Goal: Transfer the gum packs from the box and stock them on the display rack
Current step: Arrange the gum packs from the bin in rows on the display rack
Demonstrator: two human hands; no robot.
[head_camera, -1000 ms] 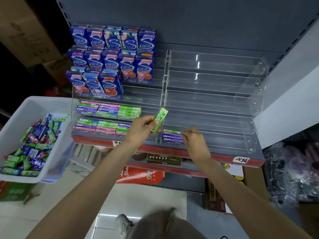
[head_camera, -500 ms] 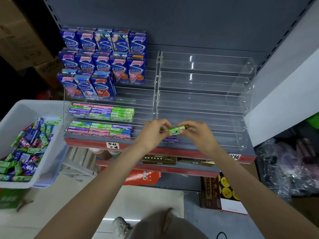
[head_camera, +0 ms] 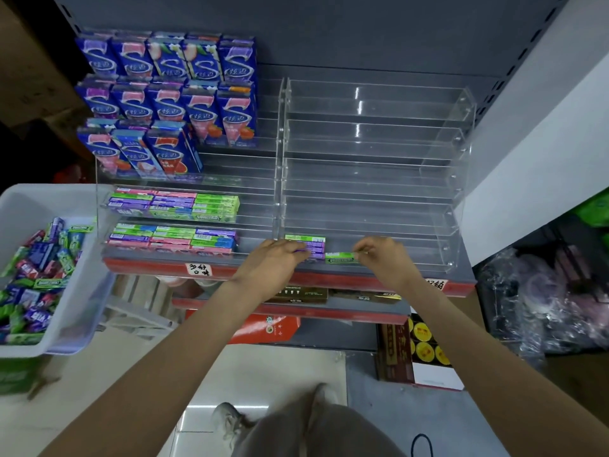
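Note:
A white box (head_camera: 71, 311) at the left holds a heap of loose gum packs (head_camera: 36, 268) in green, purple and pink. The clear acrylic display rack (head_camera: 369, 179) stands on the shelf; its left half carries rows of stick packs (head_camera: 174, 206) and tall blue cartons (head_camera: 171, 94). In the lowest tier of the right half lies a small stack of packs (head_camera: 308, 244). My left hand (head_camera: 273, 258) rests its fingers on that stack. My right hand (head_camera: 384, 258) pinches the right end of a green gum pack (head_camera: 339, 258), which lies flat just right of the stack.
The red shelf edge (head_camera: 329, 278) carries handwritten price tags (head_camera: 197, 268). Brown boxes sit on the shelf below (head_camera: 298, 293). Cartons (head_camera: 418, 347) and plastic-wrapped goods (head_camera: 553, 298) stand on the floor at right. A white wall panel (head_camera: 534, 153) borders the rack's right side.
The green pack went from my left hand, through both hands, to my right, and came down onto the lowest right tier. My left hand let go and settled on the stack.

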